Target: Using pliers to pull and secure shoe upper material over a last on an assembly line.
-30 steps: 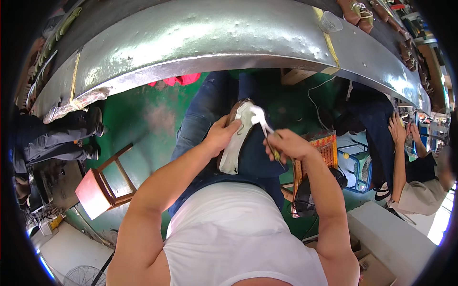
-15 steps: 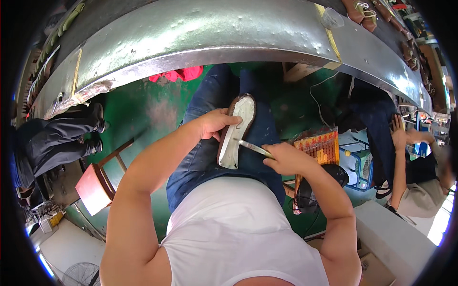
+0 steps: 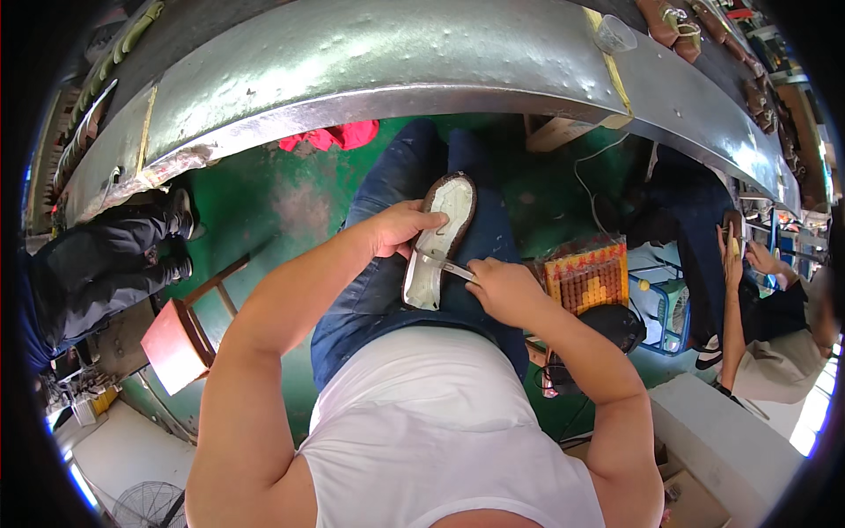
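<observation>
Across my thighs lies a shoe (image 3: 424,280), bottom up, with a white inner sole and brown upper folded round its rim. My left hand (image 3: 398,227) is closed on its left edge, the thumb pressed on the white surface and the fingers partly hidden beneath. In my right hand (image 3: 506,289) is a knife-like metal blade (image 3: 451,267), gripped near its lower right end. The blade slants over the middle of the sole, its far end close to my left fingers. Whether it touches the sole I cannot tell.
A metal-faced bench (image 3: 370,66) curves across the front, with brown shoes (image 3: 664,25) on its right. Beneath it lies a red cloth (image 3: 334,135). A stool (image 3: 178,343) stands left, a beaded seat mat (image 3: 588,280) right. A co-worker's hands (image 3: 732,255) show at far right.
My right hand has moved slightly left and the blade now reaches further across the sole, turned so its flat side shows. My left hand and the shoe have hardly moved.
</observation>
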Available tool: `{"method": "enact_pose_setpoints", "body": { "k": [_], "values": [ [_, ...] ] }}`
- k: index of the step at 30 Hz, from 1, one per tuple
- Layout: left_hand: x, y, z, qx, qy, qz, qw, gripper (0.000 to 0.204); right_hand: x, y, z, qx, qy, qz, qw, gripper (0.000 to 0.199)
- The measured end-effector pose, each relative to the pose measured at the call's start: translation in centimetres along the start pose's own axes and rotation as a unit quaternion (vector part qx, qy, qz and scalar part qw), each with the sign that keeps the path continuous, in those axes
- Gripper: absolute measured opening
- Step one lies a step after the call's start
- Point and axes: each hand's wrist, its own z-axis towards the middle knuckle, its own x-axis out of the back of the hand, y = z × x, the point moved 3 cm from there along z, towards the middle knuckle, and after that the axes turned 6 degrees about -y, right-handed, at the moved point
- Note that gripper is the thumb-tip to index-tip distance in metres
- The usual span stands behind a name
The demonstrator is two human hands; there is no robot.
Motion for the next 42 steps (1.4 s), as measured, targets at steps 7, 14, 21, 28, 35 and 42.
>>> {"method": "enact_pose_setpoints", "body": {
  "k": [7, 14, 21, 28, 35, 42],
  "values": [
    [-1.1, -0.8, -0.8, -0.024, 0.055, 0.046, 0.997, 0.042, -1.3, 1.0, -2.8, 0.021, 0.106, 0.064, 0.992, 0.026],
    [-3.4, -3.8, -2.1, -0.163, -0.028, -0.014, 0.986, 0.071, -1.2, 1.6, -3.0, -0.096, -0.019, 0.059, 0.993, 0.028],
    [-4.0, -5.7, -0.3, -0.253, 0.137, 0.033, 0.957, 0.069, -2.2, -0.6, -4.7, -0.030, 0.039, -0.101, 0.994, 0.019],
    [-3.5, -7.7, -2.3, -0.209, 0.084, 0.324, 0.919, 0.095, -2.6, 5.6, -1.9, -0.034, -0.259, 0.244, 0.934, 0.032],
    [-3.2, -9.6, -2.4, -0.212, 0.065, 0.275, 0.936, 0.104, 0.8, 5.7, -3.1, -0.081, -0.348, 0.374, 0.856, 0.033],
    [-3.4, -7.1, -3.3, -0.207, 0.108, 0.334, 0.913, 0.100, 1.4, 2.7, -0.5, -0.047, 0.051, 0.210, 0.975, 0.036]
  ]
}}
